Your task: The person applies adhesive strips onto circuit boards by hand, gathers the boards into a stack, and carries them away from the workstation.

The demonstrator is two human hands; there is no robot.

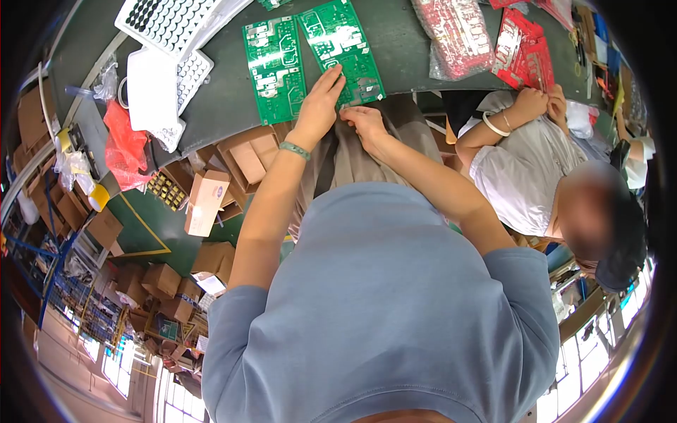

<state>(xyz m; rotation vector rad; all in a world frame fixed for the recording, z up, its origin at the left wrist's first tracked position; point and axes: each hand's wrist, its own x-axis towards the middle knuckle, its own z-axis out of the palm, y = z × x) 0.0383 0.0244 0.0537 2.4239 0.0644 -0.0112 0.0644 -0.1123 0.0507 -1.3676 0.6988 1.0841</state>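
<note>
Two green circuit boards lie side by side on the dark table, a left board (275, 60) and a slightly turned right board (338, 35). My left hand (321, 106) has its fingers stretched out over the lower left part of the right board. A green bracelet circles that wrist. At the near edge of the same board, my right hand (364, 128) is closed in a pinch, with thumb and forefinger by the corner. Whether a small part sits between those fingertips is too small to make out.
White trays with round cups (156, 88) stand at the left, beside a red plastic bag (127, 144). Bagged boards (455, 35) and red circuit boards (523, 53) lie to the right, where a co-worker (522, 169) sits. Cardboard boxes (208, 201) are below the table.
</note>
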